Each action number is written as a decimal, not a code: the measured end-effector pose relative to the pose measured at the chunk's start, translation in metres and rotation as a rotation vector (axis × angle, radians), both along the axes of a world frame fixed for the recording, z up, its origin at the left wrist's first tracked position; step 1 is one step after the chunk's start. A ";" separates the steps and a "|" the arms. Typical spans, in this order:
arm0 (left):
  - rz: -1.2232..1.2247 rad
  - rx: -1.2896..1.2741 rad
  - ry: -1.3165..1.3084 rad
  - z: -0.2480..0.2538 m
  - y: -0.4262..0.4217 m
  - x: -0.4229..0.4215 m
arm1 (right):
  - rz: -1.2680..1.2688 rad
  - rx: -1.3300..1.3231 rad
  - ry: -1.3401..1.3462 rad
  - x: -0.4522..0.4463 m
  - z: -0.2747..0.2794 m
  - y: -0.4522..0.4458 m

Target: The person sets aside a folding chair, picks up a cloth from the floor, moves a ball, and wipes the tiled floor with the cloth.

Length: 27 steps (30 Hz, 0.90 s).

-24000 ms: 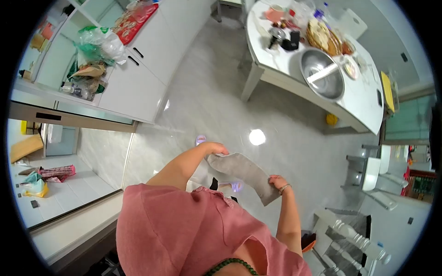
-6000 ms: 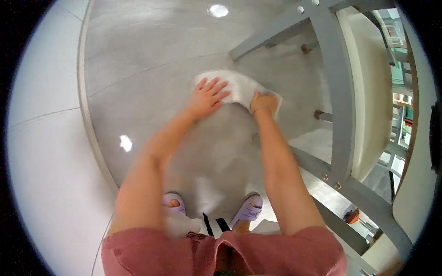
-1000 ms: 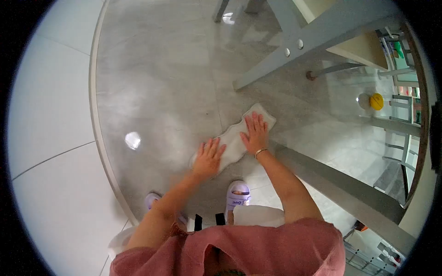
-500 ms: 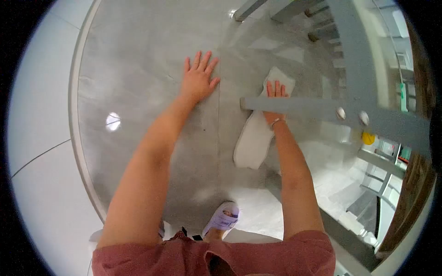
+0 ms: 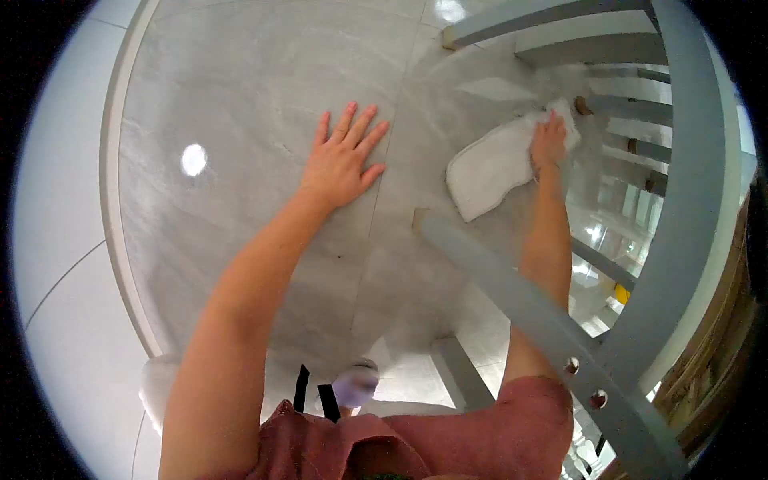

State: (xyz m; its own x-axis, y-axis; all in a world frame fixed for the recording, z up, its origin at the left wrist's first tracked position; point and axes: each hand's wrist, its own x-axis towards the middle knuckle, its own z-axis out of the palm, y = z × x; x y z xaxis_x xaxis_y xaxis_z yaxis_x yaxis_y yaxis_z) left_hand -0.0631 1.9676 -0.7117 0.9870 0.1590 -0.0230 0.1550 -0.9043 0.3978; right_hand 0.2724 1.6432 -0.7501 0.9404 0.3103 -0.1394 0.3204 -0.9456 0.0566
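My left hand lies flat on the grey tiled floor, fingers spread, holding nothing. My right hand is on a white cloth on the floor, its fingers bunched and pressed into the far right end. The cloth stretches out to the left of that hand in a wide, curved strip. My right forearm passes under a grey wooden bar, which hides part of it.
Grey wooden legs and bars of furniture rise at the right, with another leg near my body. A pale wall or cabinet base runs along the left. My slippered foot is below, and a yellow object shows through the bars.
My right hand and the cloth have moved forward and to the right, and the cloth has swung round. My left hand stays on the floor. The view has shifted around the furniture.
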 end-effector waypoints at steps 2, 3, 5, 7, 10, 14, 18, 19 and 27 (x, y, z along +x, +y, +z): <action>0.001 -0.019 0.011 0.003 0.000 0.001 | -0.247 0.126 0.001 -0.022 0.014 -0.029; -0.003 -0.034 0.014 0.005 -0.001 0.002 | -0.279 0.131 -0.021 -0.042 0.013 -0.043; -0.003 -0.032 0.018 0.004 -0.002 0.001 | -0.321 0.131 -0.032 -0.090 0.018 -0.051; -0.004 -0.019 0.011 0.008 -0.002 0.003 | -0.208 0.086 -0.031 -0.153 0.020 -0.054; -0.006 -0.004 0.078 0.012 0.000 0.002 | -0.053 -0.028 0.092 -0.239 0.025 -0.051; -0.021 -0.010 0.075 0.012 -0.003 0.002 | 0.168 0.065 -0.035 -0.225 0.028 -0.054; -0.005 0.042 0.056 0.005 -0.005 0.002 | 0.189 0.118 -0.061 -0.149 0.021 -0.037; -0.014 0.036 0.058 0.003 -0.006 0.001 | 0.155 0.129 -0.087 -0.137 0.017 -0.035; 0.004 0.094 -0.050 0.001 0.006 -0.001 | -0.151 0.219 -0.218 -0.233 0.006 -0.086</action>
State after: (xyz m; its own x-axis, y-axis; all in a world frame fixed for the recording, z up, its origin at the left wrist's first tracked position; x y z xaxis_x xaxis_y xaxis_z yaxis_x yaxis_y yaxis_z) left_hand -0.0636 1.9736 -0.7111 0.9858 0.1625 0.0412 0.1412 -0.9375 0.3181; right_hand 0.0392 1.5576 -0.7438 0.9784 0.1652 0.1244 0.1782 -0.9787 -0.1018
